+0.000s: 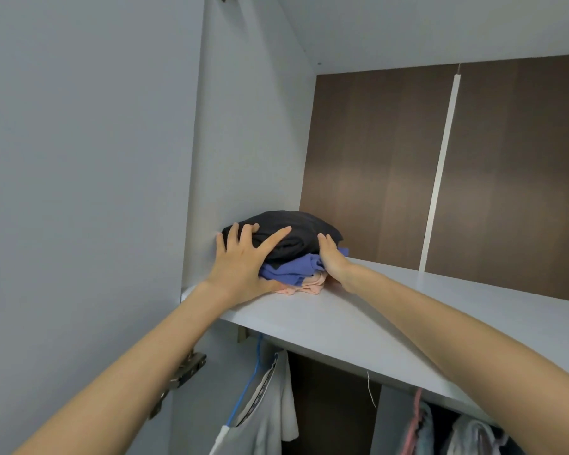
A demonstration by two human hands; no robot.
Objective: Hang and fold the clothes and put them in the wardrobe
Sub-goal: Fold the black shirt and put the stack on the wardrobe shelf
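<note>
Folded stack on top shelf, tucked into left corner by side panel; left hand splayed flat on top, right hand flat against its side, neither gripping, probably squaring it up.

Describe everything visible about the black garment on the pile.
The black garment is soft dark cloth, folded into a rounded bundle. It tops a blue garment and a pink one at the left end of the shelf. The left hand lies on it, fingers spread; the right hand touches its right side.
</note>
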